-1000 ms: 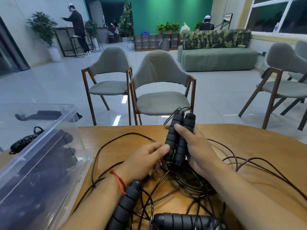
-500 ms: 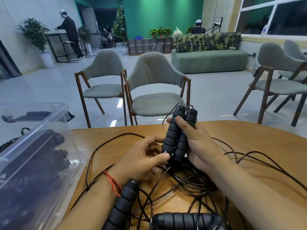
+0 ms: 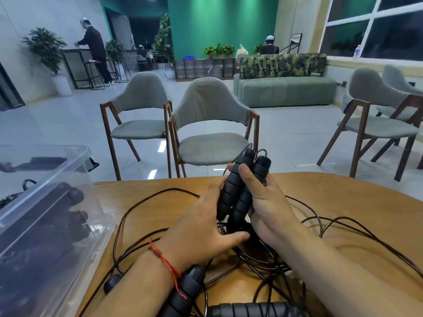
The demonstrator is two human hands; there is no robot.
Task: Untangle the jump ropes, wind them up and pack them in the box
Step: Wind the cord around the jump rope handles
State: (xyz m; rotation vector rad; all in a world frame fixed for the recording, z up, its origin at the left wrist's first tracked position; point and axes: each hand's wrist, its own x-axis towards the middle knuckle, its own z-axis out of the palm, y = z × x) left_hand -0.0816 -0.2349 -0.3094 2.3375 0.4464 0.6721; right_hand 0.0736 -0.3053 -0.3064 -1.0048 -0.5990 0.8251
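Two black ribbed jump rope handles [image 3: 238, 193] stand upright side by side above the wooden table [image 3: 332, 197]. My right hand [image 3: 267, 202] grips them from the right, thumb across the front. My left hand [image 3: 201, 227] cups their lower left side; its fingers reach behind them and its thumb stretches under their base. Thin black cords [image 3: 263, 259] lie in tangled loops below and around both hands. Two more black handles lie near me, one [image 3: 185, 291] under my left wrist and one [image 3: 254, 310] at the bottom edge. A clear plastic box [image 3: 75, 186] at the left holds wound black ropes.
Two grey chairs with wooden legs [image 3: 212, 124] stand just past the table's far edge, and others stand at the right. People stand and sit far back in the room. Cord loops [image 3: 357, 229] spread over the right side of the table.
My left hand has moved up from pointing at the handles to cupping them from the left. My right hand has kept its grip and the view has tilted slightly.
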